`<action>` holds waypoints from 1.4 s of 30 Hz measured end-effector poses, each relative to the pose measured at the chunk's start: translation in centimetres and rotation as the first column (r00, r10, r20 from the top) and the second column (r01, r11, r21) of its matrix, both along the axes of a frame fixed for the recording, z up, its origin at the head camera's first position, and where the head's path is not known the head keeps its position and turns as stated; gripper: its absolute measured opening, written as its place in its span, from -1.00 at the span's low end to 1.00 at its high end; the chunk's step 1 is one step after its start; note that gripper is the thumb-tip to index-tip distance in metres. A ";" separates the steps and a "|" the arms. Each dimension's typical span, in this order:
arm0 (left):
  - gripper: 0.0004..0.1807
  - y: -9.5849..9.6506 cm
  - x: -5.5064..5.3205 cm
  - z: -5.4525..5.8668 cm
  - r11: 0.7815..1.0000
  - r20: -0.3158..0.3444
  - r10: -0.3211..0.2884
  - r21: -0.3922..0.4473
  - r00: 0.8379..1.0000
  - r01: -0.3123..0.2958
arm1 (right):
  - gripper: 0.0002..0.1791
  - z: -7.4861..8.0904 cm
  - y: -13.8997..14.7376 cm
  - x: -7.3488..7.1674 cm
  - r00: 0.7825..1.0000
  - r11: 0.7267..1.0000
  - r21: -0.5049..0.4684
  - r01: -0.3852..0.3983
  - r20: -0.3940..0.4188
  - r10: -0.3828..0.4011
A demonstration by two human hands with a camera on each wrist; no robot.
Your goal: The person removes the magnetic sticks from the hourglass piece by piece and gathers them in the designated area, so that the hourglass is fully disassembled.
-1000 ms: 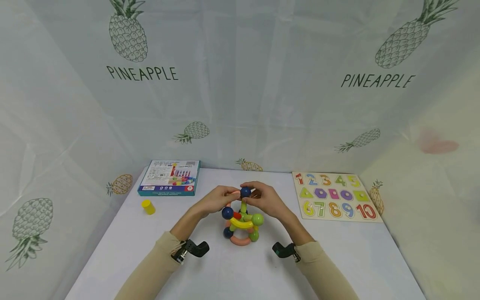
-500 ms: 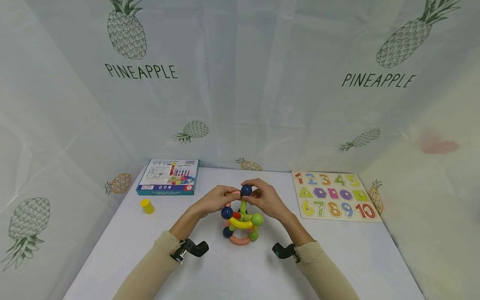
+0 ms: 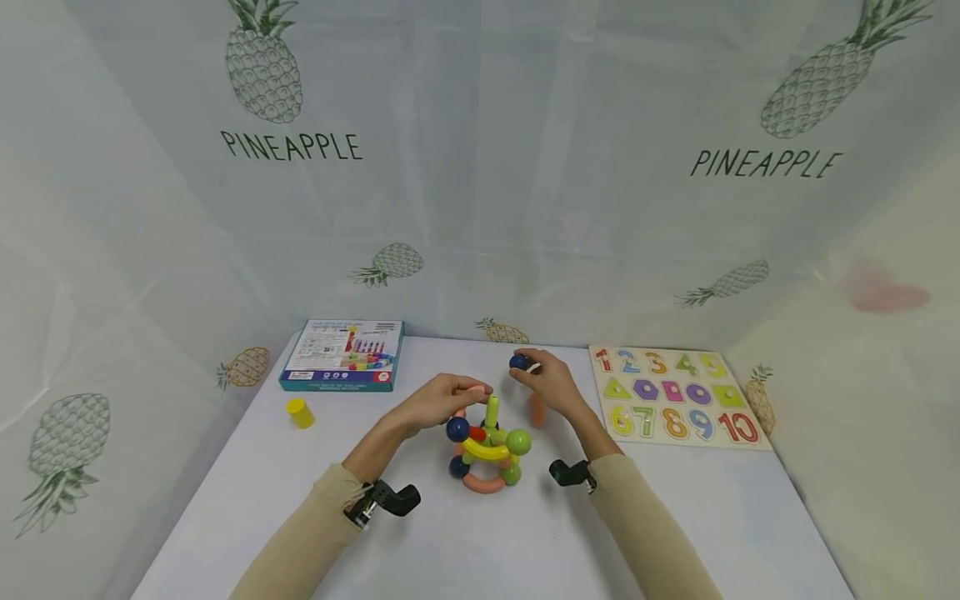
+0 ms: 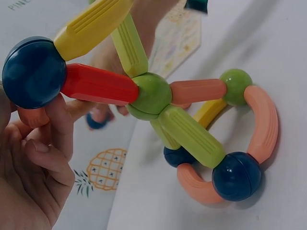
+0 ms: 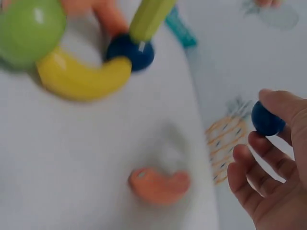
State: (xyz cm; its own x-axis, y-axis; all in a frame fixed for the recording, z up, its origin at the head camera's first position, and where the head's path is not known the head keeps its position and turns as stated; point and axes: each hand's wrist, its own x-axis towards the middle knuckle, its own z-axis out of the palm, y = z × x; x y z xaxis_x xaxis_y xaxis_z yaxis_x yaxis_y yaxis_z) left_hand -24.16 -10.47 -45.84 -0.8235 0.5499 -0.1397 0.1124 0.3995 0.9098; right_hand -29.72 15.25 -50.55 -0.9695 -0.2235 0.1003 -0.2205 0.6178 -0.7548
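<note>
A ball-and-rod building toy (image 3: 487,454) stands on the white table, made of blue and green balls joined by straight and curved rods. On its far left side, my left hand (image 3: 432,402) pinches an orange curved rod (image 4: 34,116) below a blue ball (image 4: 34,72). At its top, an upright light-green rod (image 3: 492,412) ends bare. Apart from the toy, to the right and farther back, my right hand (image 3: 553,383) holds a loose blue ball (image 5: 266,118) between thumb and fingers. Beneath that hand lies a loose orange curved rod (image 5: 159,186) on the table.
A toy box (image 3: 342,357) lies at the back left, with a yellow cylinder (image 3: 300,413) in front of it. The number puzzle board (image 3: 678,398) is at the back right. A pineapple-print curtain (image 3: 480,167) hangs behind and beside the table.
My right hand has taken the blue ball off the upright green rod and moved right and back with it. The loose orange rod now shows. My left hand stays on the toy.
</note>
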 end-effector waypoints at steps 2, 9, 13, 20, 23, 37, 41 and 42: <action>-0.52 0.1 -0.1 0.0 1.000 0.001 -0.003 0.005 1.000 0.003 | -0.47 -0.7 0.2 -1.0 0.999 0.999 0.036 0.014 0.034 -0.015; -0.56 0.1 0.1 0.2 1.000 0.008 0.008 0.005 1.000 -0.008 | -0.48 -3.0 0.4 -3.2 0.991 0.990 0.132 0.041 0.122 -0.057; -0.54 0.1 0.3 0.2 1.000 0.022 0.008 0.008 1.000 -0.008 | -0.49 -3.6 0.3 -3.4 0.989 0.983 0.175 0.054 0.123 -0.076; -0.53 0.0 0.5 0.0 1.000 0.011 0.011 -0.004 1.000 -0.011 | -0.46 -3.8 0.2 -3.2 0.988 0.982 0.183 0.055 0.133 -0.080; -0.52 0.0 0.5 0.0 1.000 0.007 0.009 -0.004 1.000 -0.009 | -0.44 -3.9 0.3 -3.2 0.984 0.982 0.177 0.065 0.150 -0.092; -0.54 0.0 0.4 0.0 1.000 0.014 0.017 -0.012 1.000 -0.017 | -0.36 -3.7 0.5 -3.3 0.985 0.986 0.160 0.036 0.163 -0.062; -0.53 -0.1 0.3 -0.1 1.000 0.031 0.021 -0.001 0.999 -0.021 | -0.32 -3.3 0.5 -3.1 0.990 0.995 0.051 0.089 0.105 -0.094; -0.52 -0.1 0.3 -0.2 1.000 0.034 0.021 0.003 0.999 -0.021 | -0.33 -3.1 0.5 -2.9 0.991 0.995 0.008 0.103 0.087 -0.104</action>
